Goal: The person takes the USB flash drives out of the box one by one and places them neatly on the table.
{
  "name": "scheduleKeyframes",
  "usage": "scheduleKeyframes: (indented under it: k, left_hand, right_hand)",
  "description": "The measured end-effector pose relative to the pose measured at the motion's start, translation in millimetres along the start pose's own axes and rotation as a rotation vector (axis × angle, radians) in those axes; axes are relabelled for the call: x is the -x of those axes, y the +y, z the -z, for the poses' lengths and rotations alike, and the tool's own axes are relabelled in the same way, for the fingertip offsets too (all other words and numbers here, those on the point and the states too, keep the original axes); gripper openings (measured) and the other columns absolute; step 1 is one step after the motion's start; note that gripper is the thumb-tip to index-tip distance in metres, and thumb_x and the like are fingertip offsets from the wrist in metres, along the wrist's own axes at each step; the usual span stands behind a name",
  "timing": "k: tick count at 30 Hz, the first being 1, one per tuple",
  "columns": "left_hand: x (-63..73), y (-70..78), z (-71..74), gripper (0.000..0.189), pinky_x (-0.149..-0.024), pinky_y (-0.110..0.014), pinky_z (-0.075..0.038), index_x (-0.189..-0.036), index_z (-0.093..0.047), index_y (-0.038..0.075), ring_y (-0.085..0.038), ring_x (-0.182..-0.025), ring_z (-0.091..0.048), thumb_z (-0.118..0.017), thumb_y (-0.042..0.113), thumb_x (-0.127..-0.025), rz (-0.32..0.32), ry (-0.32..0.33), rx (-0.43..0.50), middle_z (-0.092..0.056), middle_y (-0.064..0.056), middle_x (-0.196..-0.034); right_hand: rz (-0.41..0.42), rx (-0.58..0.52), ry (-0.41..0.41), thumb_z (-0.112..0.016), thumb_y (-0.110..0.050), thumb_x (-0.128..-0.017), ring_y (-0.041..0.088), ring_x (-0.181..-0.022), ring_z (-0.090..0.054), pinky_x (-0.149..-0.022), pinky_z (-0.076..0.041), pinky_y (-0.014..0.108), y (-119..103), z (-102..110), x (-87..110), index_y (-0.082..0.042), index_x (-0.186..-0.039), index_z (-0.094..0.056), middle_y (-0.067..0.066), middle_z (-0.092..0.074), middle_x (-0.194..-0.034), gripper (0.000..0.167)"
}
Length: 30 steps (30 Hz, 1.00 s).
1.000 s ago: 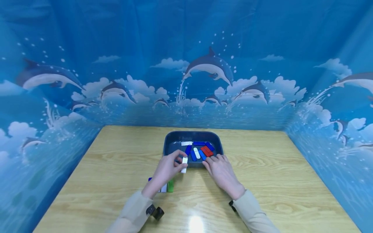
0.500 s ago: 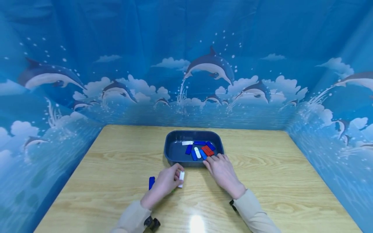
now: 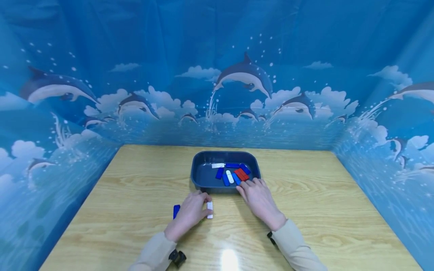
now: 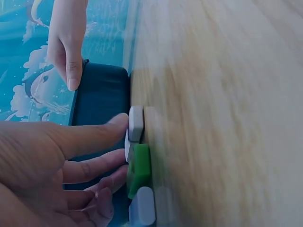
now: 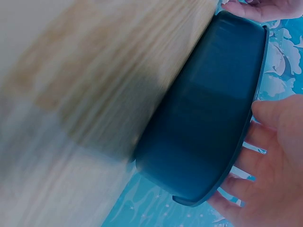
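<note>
My left hand [image 3: 192, 210] pinches a white USB stick [image 3: 210, 210] between thumb and fingers, low at the table in front of the tray. In the left wrist view the thumb touches the white USB stick [image 4: 136, 122], beside a green stick [image 4: 140, 166] and a pale stick [image 4: 142, 208]. A blue stick [image 3: 176, 211] shows left of the hand; the hand mostly hides the others in the head view. My right hand [image 3: 258, 199] holds the near right rim of the dark blue tray [image 3: 203, 184], its fingers over the edge and its thumb outside.
Inside the tray lie several blue sticks [image 3: 232, 165], white sticks [image 3: 229, 177] and red pieces [image 3: 241, 174]. The tray stands toward the back of the wooden table [image 3: 305, 195]. A dolphin-print curtain [image 3: 217, 94] encloses the back and sides.
My left hand has come from over the tray's near rim toward me and down to the table, carrying the white USB stick. The right hand stays on the rim.
</note>
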State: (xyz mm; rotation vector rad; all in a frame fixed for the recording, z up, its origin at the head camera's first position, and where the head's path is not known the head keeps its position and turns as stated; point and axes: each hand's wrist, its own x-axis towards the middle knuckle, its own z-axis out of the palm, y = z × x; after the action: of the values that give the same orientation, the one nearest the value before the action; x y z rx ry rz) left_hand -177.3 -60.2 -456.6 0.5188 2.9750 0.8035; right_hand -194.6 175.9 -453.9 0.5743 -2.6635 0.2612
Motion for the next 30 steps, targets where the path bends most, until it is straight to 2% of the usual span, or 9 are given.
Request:
scheduleKeyframes:
  k: [8,13,16,20,24,27,30]
  left_hand:
    - [2.6,-3.2,1.8,0.039,-0.082,-0.037,-0.051,-0.102,-0.075,0.011,-0.018,-0.091,-0.056,-0.091,0.031,-0.072,0.026,-0.017,-0.035,-0.066,-0.001,-0.095]
    - [7.1,-5.7,5.2,0.04,-0.085,-0.04,-0.053,-0.1,-0.075,0.011,-0.023,-0.098,-0.057,-0.092,0.03,-0.069,0.006,0.006,-0.042,-0.068,-0.005,-0.102]
    - [8.2,-5.5,6.6,0.042,-0.086,-0.042,-0.053,-0.104,-0.075,0.01,-0.026,-0.102,-0.057,-0.091,0.032,-0.072,0.007,0.02,-0.041,-0.068,-0.008,-0.106]
    - [7.0,-3.7,9.4,0.03,-0.082,-0.04,-0.055,-0.105,-0.075,0.012,-0.023,-0.1,-0.059,-0.084,0.03,-0.083,0.018,0.07,-0.017,-0.069,-0.006,-0.106]
    - [2.4,-2.2,15.2,0.01,-0.069,-0.028,-0.053,-0.097,-0.075,0.016,-0.012,-0.08,-0.06,-0.076,0.024,-0.091,0.023,0.153,0.039,-0.068,0.003,-0.09]
    - [-2.1,-1.6,19.9,0.006,-0.06,-0.021,-0.048,-0.095,-0.074,0.016,-0.006,-0.07,-0.054,-0.073,0.022,-0.094,0.022,0.21,0.081,-0.064,0.007,-0.082]
    - [-8.5,-1.5,24.2,0.007,-0.059,-0.018,-0.048,-0.095,-0.074,0.014,-0.004,-0.068,-0.054,-0.071,0.021,-0.096,0.015,0.26,0.117,-0.064,0.007,-0.08]
  right_hand:
    - [0.018,0.007,0.008,-0.062,-0.029,-0.103,0.024,-0.077,-0.056,-0.089,-0.05,0.049,1,-1,-0.2,-0.012,-0.091,-0.073,0.002,-0.071,-0.083,0.024]
    - [0.018,0.009,0.013,-0.063,-0.029,-0.102,0.024,-0.078,-0.057,-0.091,-0.05,0.05,2,-2,0.2,-0.012,-0.091,-0.073,0.001,-0.071,-0.083,0.022]
    - [0.017,0.008,0.014,-0.064,-0.028,-0.101,0.025,-0.077,-0.056,-0.09,-0.05,0.05,2,-2,0.5,-0.012,-0.09,-0.072,0.001,-0.071,-0.082,0.021]
    - [0.019,0.005,0.014,-0.063,-0.028,-0.102,0.025,-0.077,-0.056,-0.088,-0.05,0.049,2,-1,1.0,-0.012,-0.09,-0.072,0.001,-0.071,-0.082,0.022]
    - [0.019,0.0,0.013,-0.064,-0.028,-0.101,0.025,-0.078,-0.057,-0.089,-0.05,0.05,1,-1,0.8,-0.012,-0.09,-0.072,0.002,-0.072,-0.083,0.021]
    - [0.016,-0.006,0.011,-0.065,-0.027,-0.101,0.026,-0.078,-0.057,-0.09,-0.05,0.05,1,0,0.6,-0.011,-0.091,-0.073,0.002,-0.072,-0.083,0.02]
    - [0.014,-0.011,0.008,-0.065,-0.026,-0.101,0.026,-0.079,-0.057,-0.089,-0.05,0.05,0,0,0.4,-0.011,-0.092,-0.073,0.002,-0.072,-0.084,0.019]
